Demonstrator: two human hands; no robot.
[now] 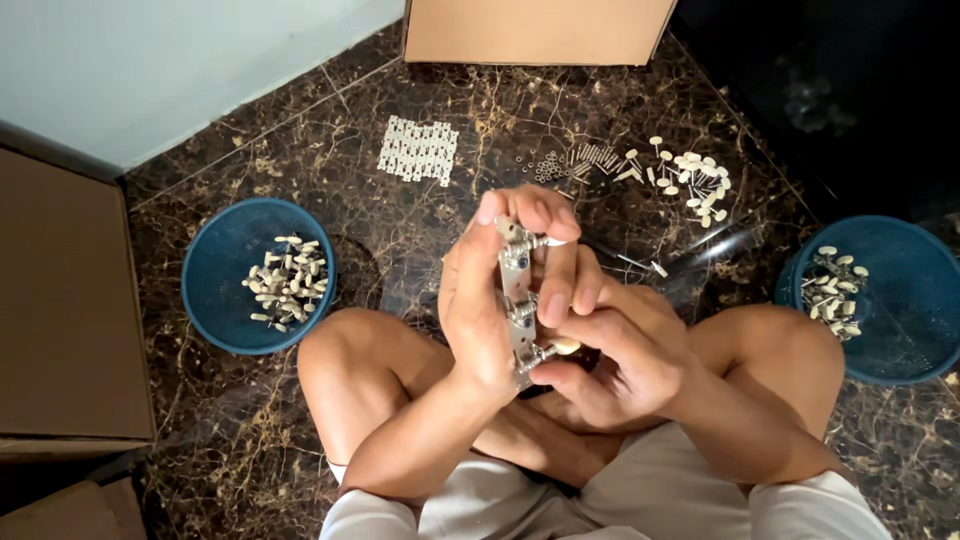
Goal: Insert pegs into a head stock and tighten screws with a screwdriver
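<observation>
Left hand: wrapped around a metal plate, thumb along its left side, fingers closed on it at mid-frame.
Plate: a narrow strip held upright above the crossed legs, with small geared posts along it and a cream knob at its lower right.
Right hand: fingertips pinched on the knob at the plate's lower end, other fingers resting on the plate's right edge; a narrow, closed grip.
Left bowl: blue, at left of the frame, with a heap of cream-knobbed pieces.
Right bowl: blue, at the right edge, with a smaller heap of the same.
Floor stock: a block of flat plates at upper centre; loose screws and knobs to its right.
Boxes: cardboard at the left edge and top centre.
Risk: the knob is small and pinched only by fingertips, so it could slip and drop between the legs, I judge.
Risk: the plate is held edge-on in one hand; a hard twist at its lower end could turn it in the grip.
</observation>
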